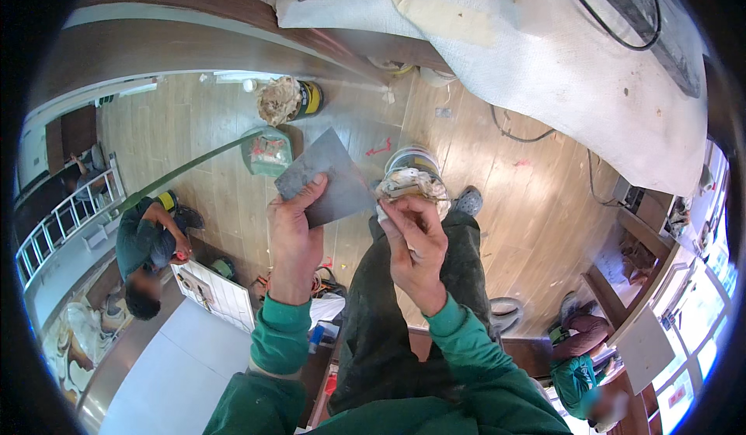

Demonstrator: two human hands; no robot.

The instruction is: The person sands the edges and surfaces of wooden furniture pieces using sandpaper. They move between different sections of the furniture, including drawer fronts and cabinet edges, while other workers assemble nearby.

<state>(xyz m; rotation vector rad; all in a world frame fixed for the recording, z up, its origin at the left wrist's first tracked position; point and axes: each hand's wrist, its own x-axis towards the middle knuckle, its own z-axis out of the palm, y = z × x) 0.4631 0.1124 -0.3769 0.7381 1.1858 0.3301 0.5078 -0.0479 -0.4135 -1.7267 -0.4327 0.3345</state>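
My left hand (298,231) grips a flat grey square sheet (326,181), its thumb lying across the face. The sheet is tilted; whether it is sandpaper or a thin panel I cannot tell. Close to the sheet's right corner, my right hand (417,243) has its fingertips pinched together on a small white scrap (382,212), perhaps cloth or paper. Behind those fingers in the view, a bucket (415,158) stands on the floor near my feet, with crumpled whitish material (411,183) at its mouth.
A green long-handled dustpan (268,152) holds debris beside a tipped yellow-and-black bucket (310,98). A white cloth (553,74) covers a raised surface ahead. One person (148,243) crouches left by a white panel (218,289); another person (577,371) is at lower right. Cables (524,138) trail on the floor.
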